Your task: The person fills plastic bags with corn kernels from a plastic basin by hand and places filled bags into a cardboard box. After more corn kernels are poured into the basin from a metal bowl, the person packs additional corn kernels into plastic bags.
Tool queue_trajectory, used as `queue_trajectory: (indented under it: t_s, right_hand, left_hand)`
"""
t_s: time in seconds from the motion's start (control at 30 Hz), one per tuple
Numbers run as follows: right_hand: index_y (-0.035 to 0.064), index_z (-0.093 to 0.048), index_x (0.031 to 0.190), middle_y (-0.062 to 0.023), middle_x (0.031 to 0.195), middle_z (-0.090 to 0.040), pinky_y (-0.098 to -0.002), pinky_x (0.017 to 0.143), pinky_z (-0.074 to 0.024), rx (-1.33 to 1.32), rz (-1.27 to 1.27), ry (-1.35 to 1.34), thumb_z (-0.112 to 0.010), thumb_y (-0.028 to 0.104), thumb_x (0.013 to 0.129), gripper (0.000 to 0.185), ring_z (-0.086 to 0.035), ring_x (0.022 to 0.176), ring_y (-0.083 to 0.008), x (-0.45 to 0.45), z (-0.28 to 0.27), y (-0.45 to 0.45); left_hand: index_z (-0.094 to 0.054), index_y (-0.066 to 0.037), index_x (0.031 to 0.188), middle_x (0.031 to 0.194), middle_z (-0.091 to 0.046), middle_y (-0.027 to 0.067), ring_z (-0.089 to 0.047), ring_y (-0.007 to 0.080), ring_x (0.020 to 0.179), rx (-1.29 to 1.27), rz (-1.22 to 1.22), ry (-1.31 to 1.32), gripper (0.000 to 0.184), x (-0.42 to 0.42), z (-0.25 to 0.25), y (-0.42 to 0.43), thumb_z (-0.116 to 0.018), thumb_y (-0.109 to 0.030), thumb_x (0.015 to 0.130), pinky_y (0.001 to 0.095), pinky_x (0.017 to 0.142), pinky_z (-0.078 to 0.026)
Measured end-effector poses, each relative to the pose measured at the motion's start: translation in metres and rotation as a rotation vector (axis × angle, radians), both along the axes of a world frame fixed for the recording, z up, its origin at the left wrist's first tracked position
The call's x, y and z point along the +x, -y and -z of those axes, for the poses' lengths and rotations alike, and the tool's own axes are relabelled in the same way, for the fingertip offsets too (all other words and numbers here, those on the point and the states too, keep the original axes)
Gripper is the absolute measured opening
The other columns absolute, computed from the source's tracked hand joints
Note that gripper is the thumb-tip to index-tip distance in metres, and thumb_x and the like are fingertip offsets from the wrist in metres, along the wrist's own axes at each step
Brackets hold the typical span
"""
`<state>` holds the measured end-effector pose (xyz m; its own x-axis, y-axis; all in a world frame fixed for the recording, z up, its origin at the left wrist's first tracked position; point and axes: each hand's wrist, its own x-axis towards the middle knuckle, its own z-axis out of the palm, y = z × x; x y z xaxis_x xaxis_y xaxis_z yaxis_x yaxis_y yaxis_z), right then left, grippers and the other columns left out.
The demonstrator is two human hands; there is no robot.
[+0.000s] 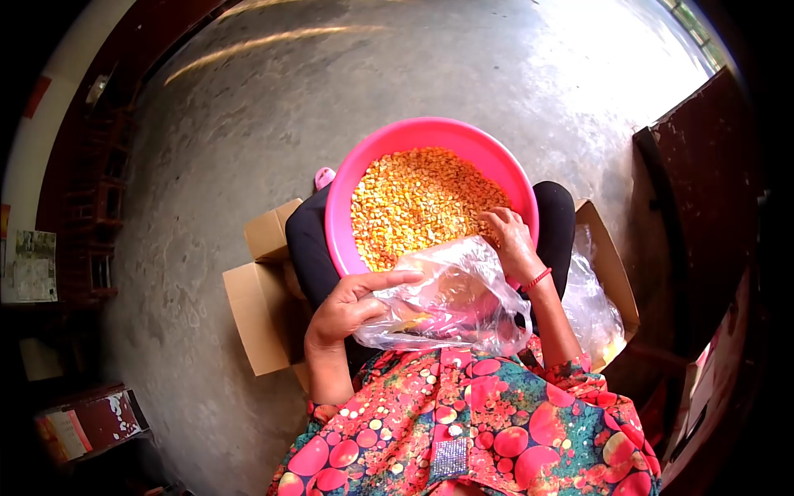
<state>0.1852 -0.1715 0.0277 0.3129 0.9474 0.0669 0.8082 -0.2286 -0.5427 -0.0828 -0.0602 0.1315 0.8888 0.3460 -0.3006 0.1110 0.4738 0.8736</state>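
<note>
A round pink basin (347, 186) rests on my lap between my knees, with many yellow-orange corn kernels (422, 194) in it. A clear plastic bag (455, 302) lies over the basin's near rim and my lap. My left hand (343, 310) grips the bag's left edge, its index finger stretched along the plastic. My right hand (514, 244), with a red bracelet at the wrist, is at the right side of the kernels, beside the bag's upper right edge. Its fingers are bent down at the kernels, and their tips are partly hidden.
An open cardboard box (260, 314) stands on the floor to the left. Another box (608, 264) at the right holds a clear plastic bag (591, 310). Dark wooden furniture (103, 198) lines the left wall. A dark red panel (703, 157) stands at the right.
</note>
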Motion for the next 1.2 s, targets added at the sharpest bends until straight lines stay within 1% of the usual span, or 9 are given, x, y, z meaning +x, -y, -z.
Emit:
queue_trajectory:
  t_s: [0.1, 0.13, 0.33, 0.57, 0.7, 0.77, 0.9, 1.1, 1.2]
  right_hand:
    - [0.0125, -0.056, 0.111, -0.0109, 0.115, -0.052, -0.0431, 0.093, -0.0362, -0.09, -0.071, 0.16, -0.056, 0.015, 0.082, 0.029, -0.046, 0.113, -0.0304, -0.009, 0.019, 0.004]
    - [0.0135, -0.057, 0.108, -0.0098, 0.115, -0.052, -0.0419, 0.093, -0.0356, -0.105, -0.088, 0.2, -0.052, 0.013, 0.083, 0.025, -0.046, 0.113, -0.0286, -0.013, 0.024, 0.005]
    - [0.0135, -0.057, 0.106, -0.0092, 0.104, -0.052, -0.0397, 0.082, -0.04, -0.186, -0.253, 0.173, -0.052, 0.012, 0.077, 0.03, -0.049, 0.102, -0.028, -0.014, 0.037, 0.005]
    - [0.0117, -0.058, 0.114, -0.0147, 0.101, -0.057, -0.0358, 0.076, -0.0491, -0.006, -0.26, -0.191, -0.047, 0.014, 0.083, 0.033, -0.06, 0.091, -0.0298, 0.006, 0.1, 0.008]
    - [0.0091, -0.061, 0.106, -0.0149, 0.1, -0.062, -0.0328, 0.074, -0.0495, -0.055, -0.161, -0.149, -0.051, 0.015, 0.085, 0.024, -0.062, 0.084, -0.0268, -0.004, 0.047, -0.005]
    - [0.0052, -0.061, 0.101, -0.0109, 0.089, -0.063, -0.0296, 0.069, -0.0484, -0.063, -0.041, -0.593, -0.052, 0.017, 0.088, 0.02, -0.06, 0.074, -0.0194, -0.004, 0.036, -0.01]
    - [0.0104, -0.055, 0.097, 0.0042, 0.064, -0.042, -0.0166, 0.04, -0.0232, 0.02, 0.322, -1.665, -0.047, 0.022, 0.093, 0.014, -0.031, 0.048, -0.002, 0.009, -0.001, -0.013]
    - [0.0101, -0.051, 0.097, 0.0054, 0.064, -0.036, -0.0152, 0.038, -0.0232, 0.206, -0.021, -1.884, -0.042, 0.027, 0.097, 0.019, -0.027, 0.046, -0.0018, -0.007, -0.073, -0.033]
    - [0.0089, -0.051, 0.094, 0.006, 0.06, -0.033, -0.0165, 0.039, -0.0214, -0.06, -0.266, -1.841, -0.043, 0.026, 0.097, 0.02, -0.025, 0.046, -0.0018, -0.045, -0.108, -0.038]
  left_hand:
    - [-0.054, 0.007, 0.12, 0.112, -0.06, 0.013, -0.058, 0.0163, 0.102, 0.031, 0.075, -0.076, 0.057, 0.007, 0.018, 0.0, -0.042, 0.004, 0.064, 0.0262, 0.092, -0.042]
    - [-0.055, 0.002, 0.12, 0.106, -0.06, 0.0018, -0.051, 0.0025, 0.076, -0.002, 0.067, -0.114, 0.052, 0.01, 0.027, -0.002, -0.04, 0.01, 0.071, 0.0162, 0.067, -0.04]
    - [-0.057, 0.003, 0.115, 0.112, -0.061, 0.0095, -0.055, 0.0167, 0.105, 0.13, -0.401, -0.023, 0.045, 0.027, 0.091, 0.003, -0.039, 0.01, 0.075, 0.0277, 0.095, -0.04]
    - [-0.065, 0.001, 0.102, 0.112, -0.06, 0.0143, -0.056, 0.0181, 0.104, 0.567, -0.462, -0.052, 0.038, 0.022, 0.075, 0.0, -0.04, 0.01, 0.075, 0.0287, 0.093, -0.04]
    - [-0.062, 0.003, 0.107, 0.112, -0.059, 0.0165, -0.056, 0.021, 0.106, 0.66, -0.428, -0.049, 0.033, 0.025, 0.063, 0.002, -0.051, 0.007, 0.076, 0.0297, 0.093, -0.04]
    - [-0.055, 0.005, 0.115, 0.117, -0.057, 0.0187, -0.054, 0.0245, 0.11, 0.761, -0.466, -0.089, 0.042, 0.029, 0.064, 0.004, -0.064, 0.0, 0.074, 0.0316, 0.095, -0.04]
    - [-0.046, 0.007, 0.124, 0.123, -0.053, 0.0203, -0.049, 0.0264, 0.118, 0.868, -0.447, -0.266, 0.059, 0.03, 0.079, 0.008, -0.072, -0.007, 0.073, 0.0333, 0.098, -0.038]
    - [-0.038, 0.005, 0.13, 0.122, -0.051, 0.0259, -0.052, 0.0313, 0.113, 1.034, -0.509, -0.33, 0.063, 0.035, 0.083, 0.009, -0.066, -0.003, 0.075, 0.0346, 0.094, -0.042]
    - [-0.034, 0.003, 0.134, 0.124, -0.049, 0.0267, -0.05, 0.0373, 0.114, 0.923, -0.432, -0.381, 0.064, 0.037, 0.075, 0.005, -0.058, 0.003, 0.074, 0.0391, 0.093, -0.042]
